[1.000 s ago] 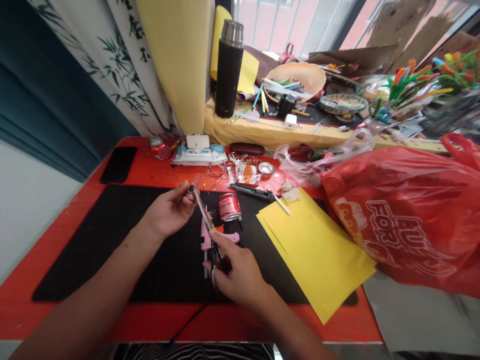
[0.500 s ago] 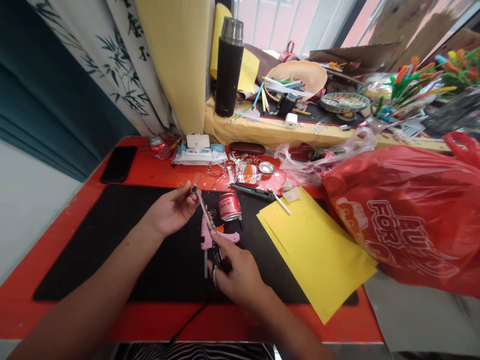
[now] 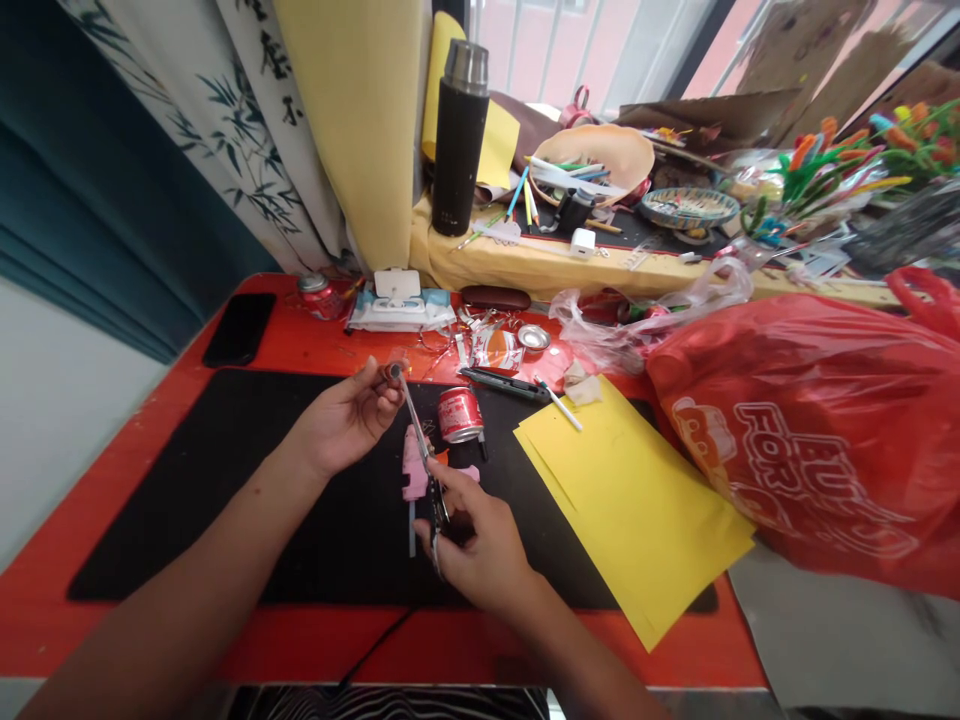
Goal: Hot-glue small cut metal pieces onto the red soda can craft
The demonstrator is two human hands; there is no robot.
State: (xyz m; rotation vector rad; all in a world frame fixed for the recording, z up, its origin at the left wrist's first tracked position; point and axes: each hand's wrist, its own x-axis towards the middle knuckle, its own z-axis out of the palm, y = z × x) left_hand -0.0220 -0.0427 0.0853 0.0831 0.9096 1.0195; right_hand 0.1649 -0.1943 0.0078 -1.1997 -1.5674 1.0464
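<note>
My left hand (image 3: pixel 346 416) pinches a small round piece (image 3: pixel 394 372) between thumb and fingertips, held above the black mat (image 3: pixel 225 480). My right hand (image 3: pixel 471 535) grips the handles of a pair of scissors (image 3: pixel 421 440), whose blades point up to the left and reach the small piece. Under the scissors a pink glue gun (image 3: pixel 414 470) lies on the mat. A cut red drink can (image 3: pixel 459 414) lies just right of the blades.
Yellow paper sheets (image 3: pixel 630 500) lie right of the hands, with a big red plastic bag (image 3: pixel 810 430) beyond. A phone (image 3: pixel 238 328), wet wipes (image 3: pixel 397 305), a craft knife (image 3: pixel 504 382) and scraps sit at the back of the red desk. A black flask (image 3: pixel 459 135) stands on the cluttered sill.
Both hands have shifted slightly right and up; the scissor blades now stand steeper, still meeting the small piece in my left hand.
</note>
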